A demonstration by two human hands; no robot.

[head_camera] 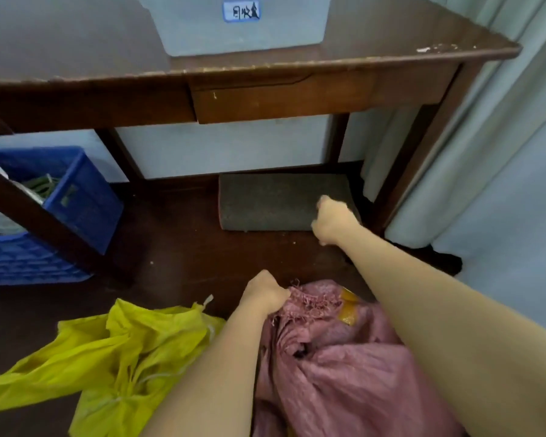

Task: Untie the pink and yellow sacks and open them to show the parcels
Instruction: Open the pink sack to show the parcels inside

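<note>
L hand [264, 294] grips the frayed mouth of the pink sack [334, 367], fingers curled into the bunched rim at its top left. R hand [334, 220] is raised well apart from the sack, out over the floor in front of a grey pad [271, 201]; fingers are curled in a fist, and we can't tell if it pinches anything, maybe a thin string, too blurred to say. The pink sack sits on the dark floor [183, 247] at bottom centre-right, between our two forearms, its neck gathered in folds. We see a yellow-orange bit [349, 310] showing at the sack's mouth, just right of the frayed edge. The yellow sack [108, 357] lies crumpled on the floor just left of the pink one, w/ a pale cord [158, 378] across its folds. Behind stands a brown wood desk [265, 89] w/ a drawer. A blue crate [60, 203] sits at left under the desk. Pale curtain [486, 152] hangs at right.
</note>
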